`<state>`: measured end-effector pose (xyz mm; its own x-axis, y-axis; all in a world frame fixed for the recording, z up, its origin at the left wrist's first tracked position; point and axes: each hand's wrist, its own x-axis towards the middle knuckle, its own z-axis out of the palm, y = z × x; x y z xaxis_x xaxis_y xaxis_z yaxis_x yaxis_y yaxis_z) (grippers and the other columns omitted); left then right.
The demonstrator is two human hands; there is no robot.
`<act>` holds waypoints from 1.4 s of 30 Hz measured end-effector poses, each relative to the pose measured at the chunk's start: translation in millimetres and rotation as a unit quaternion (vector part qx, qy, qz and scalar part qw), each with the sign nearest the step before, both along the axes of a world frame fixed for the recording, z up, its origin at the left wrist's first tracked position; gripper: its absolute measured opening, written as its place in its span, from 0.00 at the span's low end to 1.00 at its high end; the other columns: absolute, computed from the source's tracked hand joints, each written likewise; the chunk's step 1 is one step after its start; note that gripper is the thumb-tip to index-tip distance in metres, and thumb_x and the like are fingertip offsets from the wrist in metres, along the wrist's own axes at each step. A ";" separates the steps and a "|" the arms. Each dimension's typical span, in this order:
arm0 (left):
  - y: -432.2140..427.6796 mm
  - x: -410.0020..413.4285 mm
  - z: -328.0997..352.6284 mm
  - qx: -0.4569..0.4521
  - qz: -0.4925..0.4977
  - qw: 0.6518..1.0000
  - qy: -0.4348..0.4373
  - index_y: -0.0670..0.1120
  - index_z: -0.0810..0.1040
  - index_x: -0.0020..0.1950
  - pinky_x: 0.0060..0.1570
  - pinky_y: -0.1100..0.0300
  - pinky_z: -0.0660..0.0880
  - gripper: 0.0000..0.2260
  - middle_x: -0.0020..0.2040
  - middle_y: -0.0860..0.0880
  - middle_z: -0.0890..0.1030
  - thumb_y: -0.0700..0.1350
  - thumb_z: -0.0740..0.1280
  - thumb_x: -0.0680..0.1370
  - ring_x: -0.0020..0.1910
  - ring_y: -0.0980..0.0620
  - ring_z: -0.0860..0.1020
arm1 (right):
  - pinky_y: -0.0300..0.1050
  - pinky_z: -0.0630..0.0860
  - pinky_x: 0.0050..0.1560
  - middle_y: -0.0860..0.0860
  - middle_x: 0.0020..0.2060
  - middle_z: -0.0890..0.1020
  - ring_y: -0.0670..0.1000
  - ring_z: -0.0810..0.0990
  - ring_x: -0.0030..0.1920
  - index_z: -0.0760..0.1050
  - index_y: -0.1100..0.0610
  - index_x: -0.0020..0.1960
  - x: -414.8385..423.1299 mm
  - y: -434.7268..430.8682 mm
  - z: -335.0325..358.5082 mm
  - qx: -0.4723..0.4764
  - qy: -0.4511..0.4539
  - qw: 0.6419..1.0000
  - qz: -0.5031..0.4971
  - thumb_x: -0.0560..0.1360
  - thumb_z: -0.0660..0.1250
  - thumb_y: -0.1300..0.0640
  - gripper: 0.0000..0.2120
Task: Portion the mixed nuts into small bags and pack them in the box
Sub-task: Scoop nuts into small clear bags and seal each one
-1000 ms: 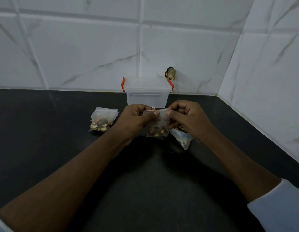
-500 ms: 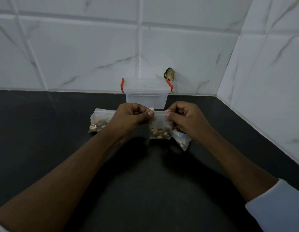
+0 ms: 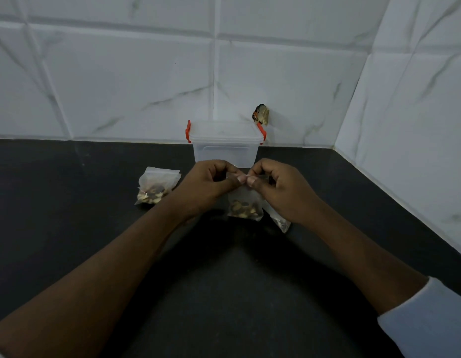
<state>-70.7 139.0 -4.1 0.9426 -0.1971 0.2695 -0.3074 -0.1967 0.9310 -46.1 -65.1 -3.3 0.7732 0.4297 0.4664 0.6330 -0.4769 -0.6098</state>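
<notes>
Mixed nuts (image 3: 243, 206) fill the bottom of a small bag (image 3: 246, 198), held upright in front of the box (image 3: 225, 151), close to the countertop's (image 3: 69, 241) back edge. The bag's mouth points up and its long axis runs top to bottom; whether its base touches the countertop I cannot tell. The left hand (image 3: 206, 187) and right hand (image 3: 278, 192) meet at the top seam, each with thumb and curled fingers clamped on it, thumb tips nearly touching, forearms angling in from the front edge. A second bag (image 3: 157, 187) lies left of the left hand. A third bag (image 3: 282, 223) pokes out beneath the right hand. The box stands lidded, its orange clips (image 3: 188, 131) down.
</notes>
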 end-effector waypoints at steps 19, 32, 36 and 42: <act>14.0 11.8 1.4 0.050 0.065 0.996 -0.032 0.44 0.83 0.44 0.58 0.43 0.81 0.03 0.44 0.46 0.86 0.42 0.75 0.76 0.49 0.44 0.85 | 0.49 0.84 0.40 0.50 0.38 0.86 0.52 0.85 0.38 0.83 0.58 0.47 5.4 -6.0 1.8 0.057 0.007 0.998 -0.030 0.79 0.72 0.57 0.05; 30.9 6.6 21.8 -0.046 0.055 0.997 -0.020 0.41 0.83 0.54 0.53 0.55 0.83 0.09 0.47 0.43 0.87 0.34 0.74 0.75 0.48 0.46 0.86 | 0.59 0.83 0.48 0.54 0.46 0.87 0.58 0.85 0.44 0.79 0.54 0.68 1.5 -3.2 -1.7 0.109 0.027 0.994 -0.014 0.84 0.65 0.58 0.14; 64.8 1.1 42.0 -0.117 0.032 0.992 0.040 0.41 0.80 0.56 0.49 0.51 0.84 0.16 0.44 0.41 0.86 0.38 0.74 0.69 0.43 0.46 0.86 | 0.56 0.83 0.52 0.51 0.49 0.86 0.53 0.86 0.50 0.76 0.54 0.72 0.9 -2.6 -0.3 0.074 -0.003 0.997 0.003 0.83 0.66 0.57 0.17; 103.4 -5.8 49.1 -0.073 0.025 0.992 0.100 0.43 0.80 0.54 0.37 0.59 0.82 0.14 0.43 0.45 0.83 0.27 0.65 0.76 0.39 0.51 0.82 | 0.40 0.81 0.53 0.48 0.47 0.87 0.47 0.85 0.46 0.77 0.56 0.71 -0.6 -1.9 -1.0 0.048 -0.028 0.998 0.017 0.82 0.67 0.61 0.17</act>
